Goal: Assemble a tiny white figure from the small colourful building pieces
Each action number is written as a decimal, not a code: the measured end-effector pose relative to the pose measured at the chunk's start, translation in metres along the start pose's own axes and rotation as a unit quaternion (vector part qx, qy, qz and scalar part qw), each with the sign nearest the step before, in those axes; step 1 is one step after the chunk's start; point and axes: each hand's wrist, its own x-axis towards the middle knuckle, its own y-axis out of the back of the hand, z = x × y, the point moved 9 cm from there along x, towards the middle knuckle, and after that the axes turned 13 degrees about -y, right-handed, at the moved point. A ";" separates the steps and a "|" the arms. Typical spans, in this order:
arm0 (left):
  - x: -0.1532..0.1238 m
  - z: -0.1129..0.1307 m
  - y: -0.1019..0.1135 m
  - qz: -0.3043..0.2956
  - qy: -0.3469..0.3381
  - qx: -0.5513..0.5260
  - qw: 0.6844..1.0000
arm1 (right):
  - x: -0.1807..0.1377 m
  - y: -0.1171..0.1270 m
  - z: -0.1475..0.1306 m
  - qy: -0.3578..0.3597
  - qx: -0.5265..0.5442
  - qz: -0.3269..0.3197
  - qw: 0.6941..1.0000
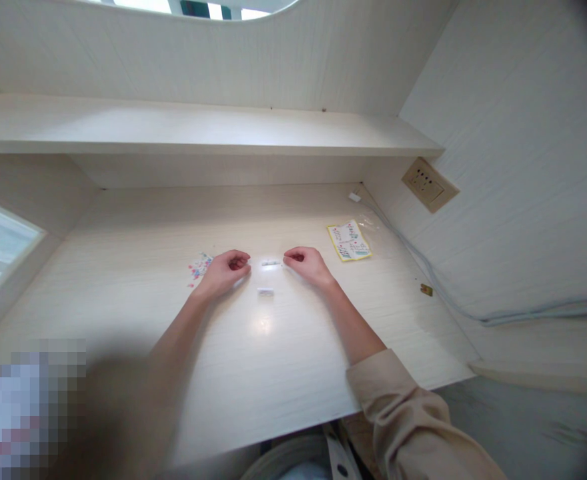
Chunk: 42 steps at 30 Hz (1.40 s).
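Observation:
My left hand (229, 268) rests on the desk with its fingers curled and a small gap between thumb and index finger; I see nothing in it. Across from it, my right hand (307, 264) has thumb and index tip pinched together; anything between them is too small to make out. A thin greyish strip (270, 263) lies on the desk between the two hands. Nearer to me is a small white bar (265, 291). Tiny red, blue and pale pieces (201, 267) are scattered just left of my left hand.
A printed sheet with a yellow border (349, 241) lies right of my right hand, beside clear plastic film (369, 223). Grey cables (426, 263) run along the right wall below a socket (429, 185). A small brass-coloured piece (426, 289) lies near them. A shelf (198, 127) overhangs the back.

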 end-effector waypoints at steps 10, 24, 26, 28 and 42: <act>0.000 0.002 0.000 0.000 -0.002 0.003 1.000 | 0.001 0.000 0.001 0.001 0.002 0.000 1.000; 0.000 0.003 0.000 -0.001 0.003 -0.004 1.000 | 0.001 0.000 0.001 -0.001 0.002 -0.002 1.000; 0.000 0.002 -0.001 -0.002 0.001 -0.007 1.000 | 0.001 0.000 0.001 -0.001 0.004 -0.003 1.000; 0.000 0.001 0.000 -0.001 0.001 -0.009 1.000 | 0.001 0.000 0.000 0.000 0.006 -0.003 1.000; -0.001 0.003 0.000 -0.002 0.007 0.001 1.000 | 0.001 -0.001 0.001 -0.002 0.002 -0.004 1.000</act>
